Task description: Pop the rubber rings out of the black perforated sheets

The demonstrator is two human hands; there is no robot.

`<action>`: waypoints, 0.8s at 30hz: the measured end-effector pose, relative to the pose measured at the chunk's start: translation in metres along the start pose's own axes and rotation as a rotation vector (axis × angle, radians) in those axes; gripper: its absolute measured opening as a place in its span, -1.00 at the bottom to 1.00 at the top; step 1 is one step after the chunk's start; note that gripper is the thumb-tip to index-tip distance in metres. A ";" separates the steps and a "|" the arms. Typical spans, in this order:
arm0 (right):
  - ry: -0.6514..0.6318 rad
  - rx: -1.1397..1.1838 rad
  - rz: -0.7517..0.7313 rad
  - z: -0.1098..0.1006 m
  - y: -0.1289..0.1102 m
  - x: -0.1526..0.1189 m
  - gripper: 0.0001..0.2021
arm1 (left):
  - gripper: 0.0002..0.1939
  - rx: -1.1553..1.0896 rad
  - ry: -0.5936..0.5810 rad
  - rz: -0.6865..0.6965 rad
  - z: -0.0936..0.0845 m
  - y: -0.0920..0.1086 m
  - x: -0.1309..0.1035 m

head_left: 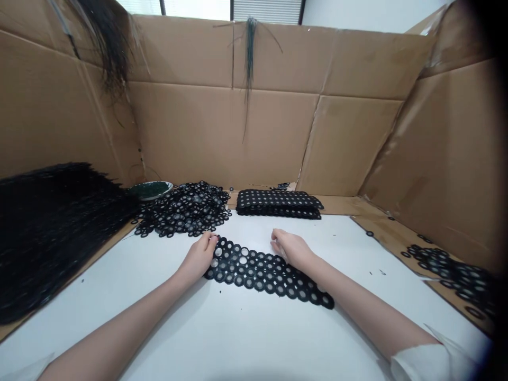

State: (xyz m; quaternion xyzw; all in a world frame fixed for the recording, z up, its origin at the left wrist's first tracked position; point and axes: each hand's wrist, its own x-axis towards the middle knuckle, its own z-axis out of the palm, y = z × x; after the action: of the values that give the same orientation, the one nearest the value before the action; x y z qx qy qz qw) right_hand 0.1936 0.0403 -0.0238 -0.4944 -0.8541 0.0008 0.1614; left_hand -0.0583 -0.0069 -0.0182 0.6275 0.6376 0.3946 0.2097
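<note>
A flat strip of joined black rings [260, 275] with pale centres slants across the white tabletop. My left hand [199, 257] is closed on its left end, thumb and fingers pinching the upper corner. Just beyond the strip's far edge, the fingertips of my right hand [292, 247] are pressed together in a pinch. Whatever lies between them, if anything, is too small to make out. My right wrist and forearm cross over the right part of the strip and hide some of its rings.
Loose black rings [190, 209] are heaped at the back left, beside a dish of dark green material [150, 190]. Finished-looking ring strips [280, 201] lie stacked behind. Black strands [59, 227] cover the left side; more rings [448, 272] lie right. Cardboard walls [222, 132] enclose the table.
</note>
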 end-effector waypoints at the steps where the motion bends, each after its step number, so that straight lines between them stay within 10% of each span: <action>1: 0.011 -0.024 0.060 0.000 0.005 0.002 -0.83 | -0.74 -0.017 -0.004 0.005 0.000 0.001 -0.001; 11: 0.022 -0.111 0.285 0.008 0.026 0.010 -0.69 | -0.73 0.030 -0.036 0.050 -0.001 0.008 -0.008; 17: 0.121 0.207 -0.009 -0.007 -0.032 0.012 -0.73 | -0.76 0.019 -0.017 0.225 -0.003 0.019 -0.013; 24: -0.154 0.856 -0.249 0.010 -0.092 0.035 -0.72 | -0.69 0.016 -0.036 0.277 -0.006 0.017 -0.009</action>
State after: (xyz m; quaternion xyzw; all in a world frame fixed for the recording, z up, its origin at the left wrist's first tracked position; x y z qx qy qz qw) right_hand 0.0971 0.0244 -0.0085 -0.2752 -0.8394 0.3711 0.2863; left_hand -0.0504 -0.0189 -0.0037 0.7182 0.5440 0.4035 0.1594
